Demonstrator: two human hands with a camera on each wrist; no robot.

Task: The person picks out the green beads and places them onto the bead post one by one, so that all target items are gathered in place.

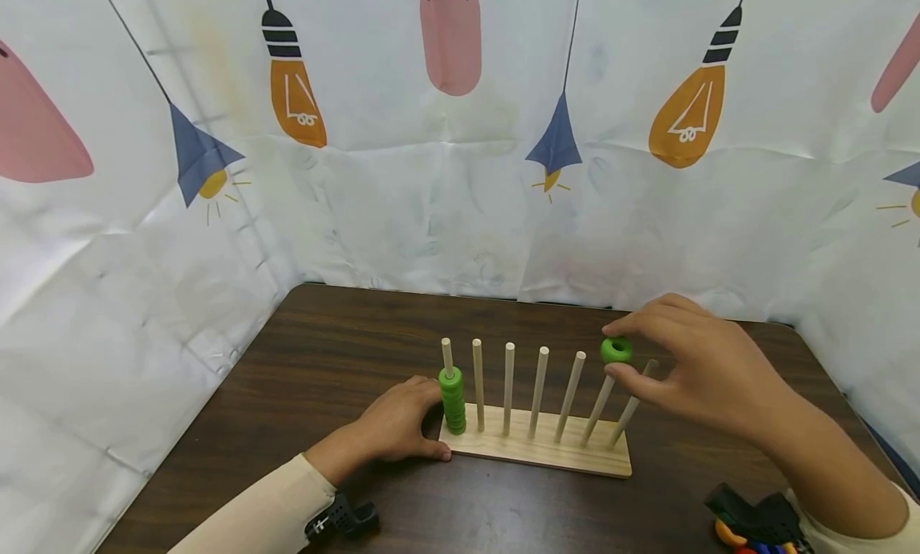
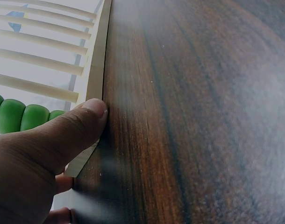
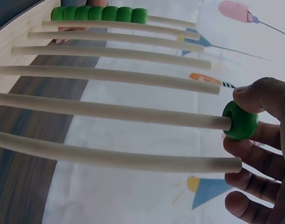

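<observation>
A wooden peg stand [image 1: 532, 450] with a row of upright pegs sits on the table. Its leftmost peg carries a stack of green beads [image 1: 452, 402]; the other pegs are bare along their shafts. At the stand's left end my left hand [image 1: 395, 422] grips the base, the thumb [image 2: 84, 119] along the front edge and other fingers behind. My right hand [image 1: 697, 366] pinches one green bead [image 3: 241, 122] between thumb and fingers at the top of the second peg from the right. That peg's tip meets the bead's hole in the right wrist view.
A dark brown wooden table [image 1: 359, 338] lies under the stand. Small orange, red and blue pieces [image 1: 729, 532] show partly beneath the right wrist's black strap. A white cloth [image 1: 431, 219] printed with lamps hangs behind and at the sides.
</observation>
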